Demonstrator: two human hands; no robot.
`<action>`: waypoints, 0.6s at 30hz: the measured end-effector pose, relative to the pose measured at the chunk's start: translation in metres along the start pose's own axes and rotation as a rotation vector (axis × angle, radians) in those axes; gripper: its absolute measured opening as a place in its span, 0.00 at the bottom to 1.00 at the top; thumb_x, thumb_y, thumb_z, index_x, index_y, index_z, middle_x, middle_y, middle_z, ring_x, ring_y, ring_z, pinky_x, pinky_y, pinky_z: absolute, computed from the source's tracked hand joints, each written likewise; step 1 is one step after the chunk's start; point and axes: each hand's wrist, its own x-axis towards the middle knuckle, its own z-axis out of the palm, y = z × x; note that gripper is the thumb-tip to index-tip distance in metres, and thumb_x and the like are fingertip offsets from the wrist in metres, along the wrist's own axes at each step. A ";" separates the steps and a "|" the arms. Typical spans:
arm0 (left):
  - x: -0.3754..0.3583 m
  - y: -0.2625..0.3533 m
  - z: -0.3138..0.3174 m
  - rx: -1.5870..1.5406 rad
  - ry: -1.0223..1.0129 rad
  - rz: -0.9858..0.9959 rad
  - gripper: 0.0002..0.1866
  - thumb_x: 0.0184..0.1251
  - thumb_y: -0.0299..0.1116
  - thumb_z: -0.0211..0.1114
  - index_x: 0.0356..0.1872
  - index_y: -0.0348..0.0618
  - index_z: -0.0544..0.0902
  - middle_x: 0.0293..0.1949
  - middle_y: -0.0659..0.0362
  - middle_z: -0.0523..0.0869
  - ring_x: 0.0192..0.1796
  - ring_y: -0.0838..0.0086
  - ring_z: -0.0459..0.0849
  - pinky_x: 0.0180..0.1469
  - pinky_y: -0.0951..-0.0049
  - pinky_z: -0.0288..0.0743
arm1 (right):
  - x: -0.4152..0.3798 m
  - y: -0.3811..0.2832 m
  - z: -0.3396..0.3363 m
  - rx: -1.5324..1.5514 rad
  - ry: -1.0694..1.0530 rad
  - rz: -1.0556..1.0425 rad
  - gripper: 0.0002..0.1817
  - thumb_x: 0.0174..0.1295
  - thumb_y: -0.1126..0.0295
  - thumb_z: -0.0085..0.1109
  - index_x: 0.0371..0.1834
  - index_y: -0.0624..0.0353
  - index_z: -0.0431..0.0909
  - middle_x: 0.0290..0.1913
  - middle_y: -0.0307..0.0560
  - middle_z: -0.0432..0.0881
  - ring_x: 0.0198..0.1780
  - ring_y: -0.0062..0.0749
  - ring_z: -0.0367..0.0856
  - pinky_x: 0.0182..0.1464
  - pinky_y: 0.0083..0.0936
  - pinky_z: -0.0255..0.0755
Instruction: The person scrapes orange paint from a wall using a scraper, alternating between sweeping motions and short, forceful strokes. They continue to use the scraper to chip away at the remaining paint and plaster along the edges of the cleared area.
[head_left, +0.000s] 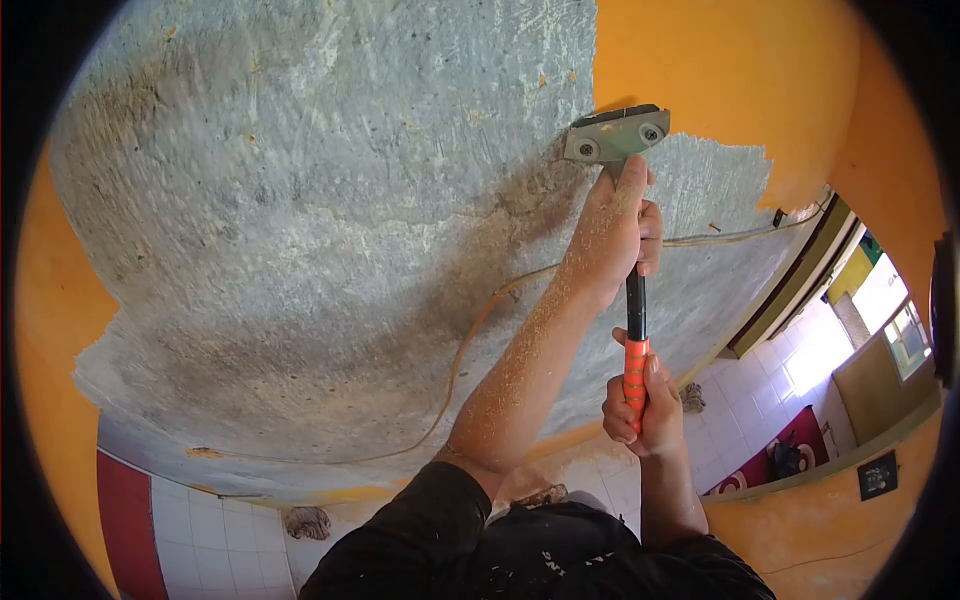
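Note:
A long-handled scraper point(618, 134) with a wide metal head and two screws touches the wall where orange paint point(700, 70) meets bare grey plaster point(330, 180). My left hand point(622, 222) is wrapped round the black shaft just below the head. Lower down, my right hand point(648, 402) grips the orange-red handle point(635, 375). Paint dust and flecks cover my left forearm.
A thin cable point(475, 325) runs loosely across the wall. White floor tiles point(215, 530), a red mat point(125, 520) and crumpled cloths point(307, 522) lie below. At the right are a bright opening point(815, 345) and a low orange wall point(830, 520) with a black plate.

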 end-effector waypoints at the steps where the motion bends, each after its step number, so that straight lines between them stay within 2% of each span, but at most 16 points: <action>1: -0.003 -0.006 -0.001 -0.004 0.006 0.000 0.20 0.78 0.57 0.48 0.44 0.51 0.66 0.18 0.70 0.58 0.15 0.84 0.56 0.19 0.78 0.56 | -0.001 -0.002 0.002 0.012 0.027 0.022 0.30 0.78 0.48 0.34 0.74 0.57 0.58 0.14 0.39 0.62 0.09 0.20 0.56 0.13 0.19 0.55; 6: -0.010 -0.021 -0.001 -0.049 0.032 -0.074 0.20 0.77 0.58 0.48 0.44 0.51 0.66 0.18 0.70 0.58 0.16 0.84 0.56 0.19 0.79 0.55 | -0.004 0.002 -0.016 -0.029 0.025 0.023 0.30 0.78 0.48 0.34 0.73 0.59 0.59 0.13 0.39 0.62 0.09 0.20 0.57 0.13 0.19 0.56; 12: 0.001 -0.025 0.003 0.007 0.028 -0.007 0.20 0.77 0.59 0.48 0.45 0.53 0.66 0.17 0.71 0.57 0.15 0.85 0.54 0.19 0.79 0.54 | 0.002 -0.006 -0.031 -0.040 -0.040 0.023 0.29 0.78 0.50 0.34 0.72 0.60 0.61 0.13 0.39 0.63 0.09 0.20 0.57 0.13 0.19 0.56; 15: -0.001 -0.036 0.008 -0.003 0.104 -0.062 0.21 0.76 0.60 0.48 0.45 0.53 0.67 0.17 0.71 0.57 0.15 0.85 0.54 0.18 0.79 0.54 | 0.000 -0.005 -0.043 -0.041 -0.036 0.032 0.29 0.78 0.50 0.34 0.72 0.60 0.61 0.13 0.39 0.63 0.09 0.20 0.57 0.13 0.19 0.56; 18: 0.007 -0.026 0.011 0.016 0.082 -0.004 0.21 0.76 0.60 0.48 0.45 0.53 0.67 0.17 0.71 0.57 0.15 0.85 0.54 0.18 0.79 0.54 | 0.010 -0.014 -0.043 -0.058 -0.039 0.052 0.28 0.78 0.51 0.35 0.71 0.60 0.61 0.14 0.39 0.64 0.09 0.20 0.56 0.13 0.19 0.56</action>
